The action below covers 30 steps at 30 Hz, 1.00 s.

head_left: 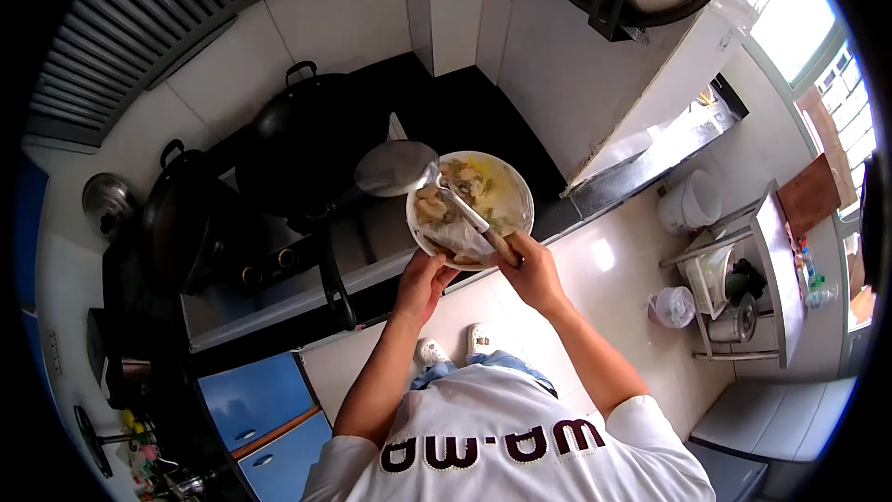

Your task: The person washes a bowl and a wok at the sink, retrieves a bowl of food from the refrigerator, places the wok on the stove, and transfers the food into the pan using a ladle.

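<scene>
A white plate [526,197] of cooked food is held near the stove's front edge. My left hand [425,286] is closed on its near left rim, the fingers partly hidden beneath. My right hand [531,271] is closed round the wooden handle of a metal wok turner [398,169], at the plate's near right rim. Whether it also grips the plate, I cannot tell. The turner's shaft crosses over the food [469,181], and its wide, rounded head reaches past the left rim.
On the stove to the left sit a dark wok [302,135] and, farther left, another dark pan [181,214]. A black pan handle [334,288] juts over the counter's front edge. At right are a white bucket [689,202] and a small shelf rack [779,270].
</scene>
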Motion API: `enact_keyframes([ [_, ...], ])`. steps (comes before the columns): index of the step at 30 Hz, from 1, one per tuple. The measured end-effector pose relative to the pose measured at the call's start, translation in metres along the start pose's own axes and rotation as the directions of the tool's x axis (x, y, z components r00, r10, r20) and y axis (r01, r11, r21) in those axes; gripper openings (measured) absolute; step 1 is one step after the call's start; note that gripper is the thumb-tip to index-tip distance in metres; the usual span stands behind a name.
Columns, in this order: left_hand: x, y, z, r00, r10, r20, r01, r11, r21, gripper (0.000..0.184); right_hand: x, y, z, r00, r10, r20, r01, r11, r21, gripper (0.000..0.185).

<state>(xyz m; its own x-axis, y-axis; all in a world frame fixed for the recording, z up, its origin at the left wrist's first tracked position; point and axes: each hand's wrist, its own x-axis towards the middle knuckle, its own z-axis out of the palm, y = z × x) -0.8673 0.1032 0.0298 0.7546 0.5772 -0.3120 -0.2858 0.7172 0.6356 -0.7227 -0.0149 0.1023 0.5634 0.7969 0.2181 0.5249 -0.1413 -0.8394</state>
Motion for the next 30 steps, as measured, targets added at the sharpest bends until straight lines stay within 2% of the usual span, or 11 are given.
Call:
enact_keyframes([
  [2, -0.001, -0.004, -0.005, 1.0, 0.0, -0.015, 0.0, 1.0, -0.006, 0.041, 0.008, -0.003, -0.01, 1.0, 0.022, 0.022, -0.021, 0.999, -0.036, 0.016],
  [5, -0.006, -0.009, -0.022, 0.999, -0.035, -0.016, 0.035, 0.999, -0.029, 0.035, 0.04, -0.005, -0.031, 0.994, 0.102, -0.033, -0.105, 0.991, -0.078, 0.019],
  [8, -0.018, -0.007, -0.022, 0.998, -0.048, 0.046, 0.044, 0.995, 0.093, 0.036, 0.08, -0.005, -0.04, 0.994, -0.075, -0.077, 0.059, 0.981, -0.186, 0.016],
  [11, -0.025, -0.017, -0.029, 0.992, -0.123, 0.027, 0.121, 0.991, 0.052, 0.037, 0.124, 0.0, -0.045, 0.961, -0.251, -0.113, 0.212, 0.937, -0.277, 0.009],
  [13, -0.034, -0.023, -0.026, 0.991, -0.132, 0.021, 0.131, 0.99, 0.049, 0.037, 0.153, 0.0, -0.047, 0.969, -0.202, -0.142, 0.146, 0.933, -0.329, 0.01],
  [15, -0.04, -0.026, -0.024, 0.987, -0.146, 0.065, 0.146, 0.989, 0.01, 0.036, 0.179, 0.003, -0.054, 0.97, -0.208, -0.129, 0.152, 0.924, -0.351, 0.014],
  [17, -0.049, -0.023, -0.019, 0.986, -0.149, 0.073, 0.149, 0.989, 0.005, 0.038, 0.204, 0.006, -0.061, 0.928, -0.299, -0.223, 0.17, 0.871, -0.462, 0.014],
  [21, -0.07, -0.017, -0.016, 0.989, -0.145, 0.02, 0.145, 0.989, 0.007, 0.043, 0.238, 0.015, -0.07, 0.892, -0.369, -0.262, 0.203, 0.844, -0.497, 0.016],
  [25, -0.086, -0.012, -0.008, 0.992, -0.122, -0.039, 0.123, 0.992, 0.018, 0.043, 0.238, 0.034, -0.065, 0.904, -0.336, -0.264, 0.176, 0.856, -0.486, 0.014],
  [27, -0.098, -0.001, 0.011, 0.986, -0.114, -0.123, 0.119, 0.992, 0.04, 0.044, 0.24, 0.047, -0.062, 0.91, -0.326, -0.258, 0.166, 0.854, -0.493, 0.012],
  [30, -0.11, 0.008, 0.024, 0.986, -0.085, -0.14, 0.093, 0.995, 0.047, 0.047, 0.252, 0.059, -0.066, 0.908, -0.303, -0.289, 0.138, 0.868, -0.476, 0.012],
])
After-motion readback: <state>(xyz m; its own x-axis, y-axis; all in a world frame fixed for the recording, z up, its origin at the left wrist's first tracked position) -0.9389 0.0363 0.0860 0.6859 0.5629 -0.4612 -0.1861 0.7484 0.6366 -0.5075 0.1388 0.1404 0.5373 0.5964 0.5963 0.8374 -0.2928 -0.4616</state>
